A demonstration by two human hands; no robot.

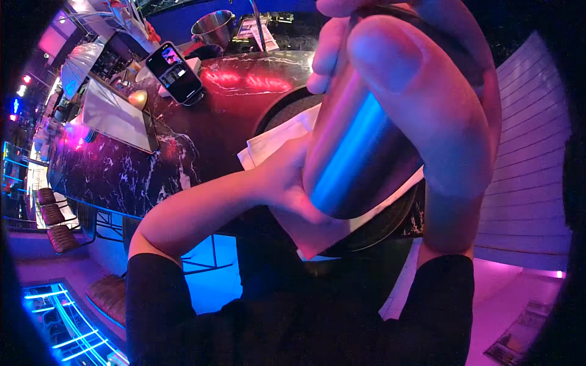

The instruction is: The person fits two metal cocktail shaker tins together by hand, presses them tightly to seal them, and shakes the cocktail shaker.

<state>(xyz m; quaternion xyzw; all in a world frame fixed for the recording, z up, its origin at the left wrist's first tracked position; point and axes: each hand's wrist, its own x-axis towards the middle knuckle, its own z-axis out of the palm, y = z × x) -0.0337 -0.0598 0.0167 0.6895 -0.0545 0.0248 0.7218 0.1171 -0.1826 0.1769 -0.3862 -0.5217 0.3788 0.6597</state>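
Note:
A shiny metal cylinder (360, 152), like a tumbler or shaker, is held tilted close to the camera. My right hand (421, 91) wraps round its upper part, the thumb large in front and other fingers curled at the far side. My left hand (293, 186) grips the lower end from the left and beneath. Behind and below the cylinder, a white cloth (274, 149) lies on a round dark tray (281, 113). The cylinder's top is mostly hidden by my right hand.
On the dark marbled counter (177, 143) a phone (174, 73) leans on a stand, beside a white menu-like board (116, 116). A metal bucket (212, 29) and papers (257, 33) are farther back. Stools (58, 222) stand at the left.

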